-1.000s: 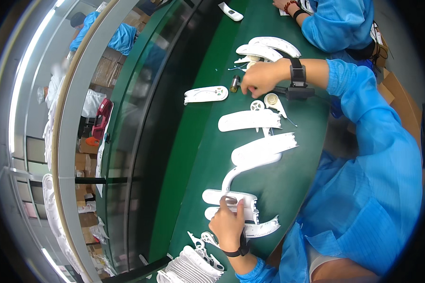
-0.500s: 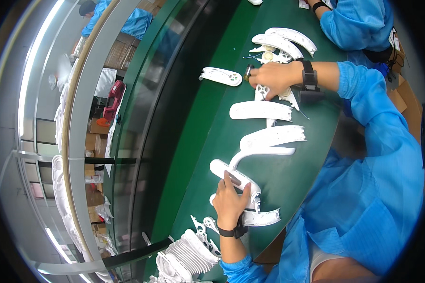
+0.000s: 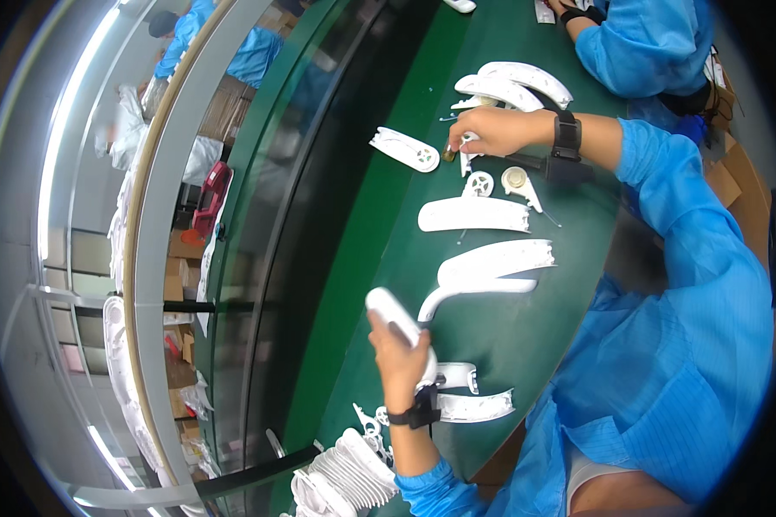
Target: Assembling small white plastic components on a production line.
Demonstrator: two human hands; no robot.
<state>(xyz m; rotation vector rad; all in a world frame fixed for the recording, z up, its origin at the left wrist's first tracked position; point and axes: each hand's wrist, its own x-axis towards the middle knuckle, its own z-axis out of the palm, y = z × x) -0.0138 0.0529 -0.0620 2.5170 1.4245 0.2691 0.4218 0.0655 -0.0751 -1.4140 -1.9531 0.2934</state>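
My left hand (image 3: 395, 358) is closed round a long white plastic shell (image 3: 391, 308), tilted above the table. My right hand (image 3: 500, 131) pinches a small white plastic part (image 3: 468, 148) at its fingertips. Beside those fingertips is a small brass-coloured piece (image 3: 448, 153); whether I hold it cannot be told. Just below lie a white part with a spoked round end (image 3: 478, 183) and a white part with a cream disc and thin wire (image 3: 516, 179). Curved white shells (image 3: 474, 215) lie between my hands, and an open shell (image 3: 405, 149) lies left of my right hand.
More curved shells (image 3: 526, 77) lie beyond my right hand. A row of stacked white shells (image 3: 341, 482) stands at the near left, beside small white pieces. A co-worker's blue sleeve (image 3: 642, 43) is at the far right. The green table (image 3: 569, 258) adjoins a dark belt (image 3: 319, 215).
My left hand has lifted the white shell and moved slightly left with it. My right hand has drawn a small white part away from the others, uncovering the spoked piece.
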